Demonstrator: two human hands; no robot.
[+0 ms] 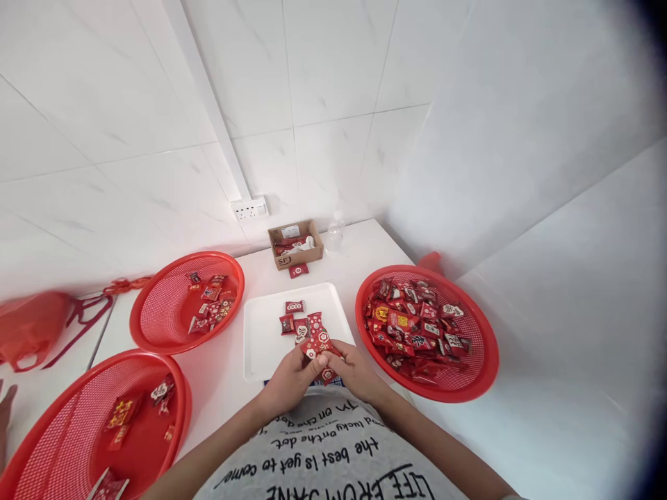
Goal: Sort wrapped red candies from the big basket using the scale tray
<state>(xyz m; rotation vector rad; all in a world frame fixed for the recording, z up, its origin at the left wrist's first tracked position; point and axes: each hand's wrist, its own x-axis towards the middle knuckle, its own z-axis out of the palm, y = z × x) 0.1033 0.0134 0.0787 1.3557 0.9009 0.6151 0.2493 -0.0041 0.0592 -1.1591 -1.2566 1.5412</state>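
Note:
Both my hands hold a red snack packet [317, 340] with white flower prints, just above the near part of a white tray [260, 351]. My left hand [292, 375] grips its left side, fingers curled, and my right hand [354, 368] pinches its right side, the thumbs close together. Part of the packet is hidden behind the fingers. On the tray beyond my hands lie a few small red packets: one set apart [294, 306], a dark red one [286, 323], and another [301, 329] partly overlapped by the held packet.
A red mesh basket [487, 347] heaped with red packets stands right. Two more baskets, one farther [156, 316] and one nearer [57, 430], hold some packets at left. Behind the tray are a cardboard box [297, 260] and a clear bottle [335, 235]. Another person's hand [6, 413] shows at left.

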